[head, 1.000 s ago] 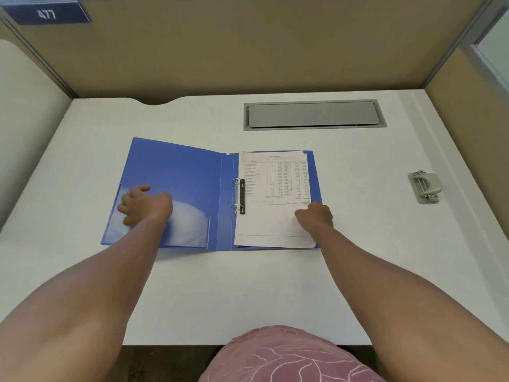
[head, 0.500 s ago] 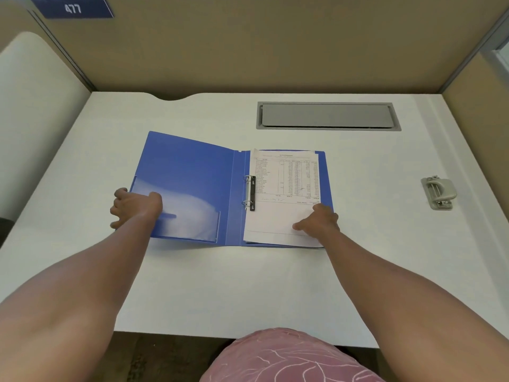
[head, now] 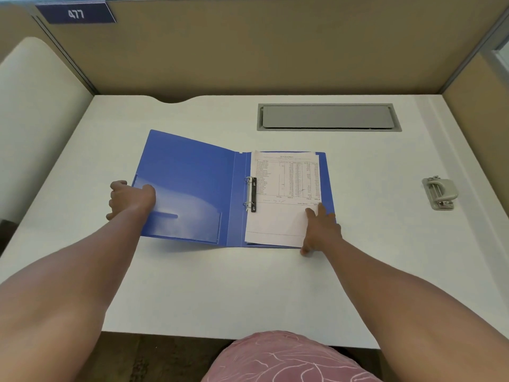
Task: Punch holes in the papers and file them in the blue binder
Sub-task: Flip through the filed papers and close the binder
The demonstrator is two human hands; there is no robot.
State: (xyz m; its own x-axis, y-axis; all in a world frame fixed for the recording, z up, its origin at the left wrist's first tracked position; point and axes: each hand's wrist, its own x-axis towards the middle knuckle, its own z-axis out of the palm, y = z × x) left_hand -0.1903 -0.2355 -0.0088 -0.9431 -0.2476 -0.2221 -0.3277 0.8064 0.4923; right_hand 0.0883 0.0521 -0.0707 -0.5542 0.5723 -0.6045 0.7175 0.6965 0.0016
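Binder [head: 190,177]: blue, lying open on the white desk [head: 220,285], spine toward the middle; the left cover is raised off the desk at its outer edge, and a clear pocket is seen on its inner face.
Rings [head: 250,193]: two metal rings on a black strip, just right of the spine; the papers are threaded on them.
Papers [head: 278,216]: a white stack lying flat on the right cover, a printed table on the top sheet, the lower part blank.
Left hand [head: 129,198]: curled round the outer edge of the left cover, thumb on the inner face, fingers behind; the cover is gripped.
Right hand [head: 321,230]: laid flat with fingers straight on the lower right corner of the papers and the binder edge; nothing is grasped.
Punch [head: 440,193]: grey, standing alone at the right of the desk, well apart from the binder.
Cable hatch [head: 327,117]: grey, closed, set into the desk behind the binder.
Sign [head: 75,13]: dark plate marked 477 on the partition, upper left.
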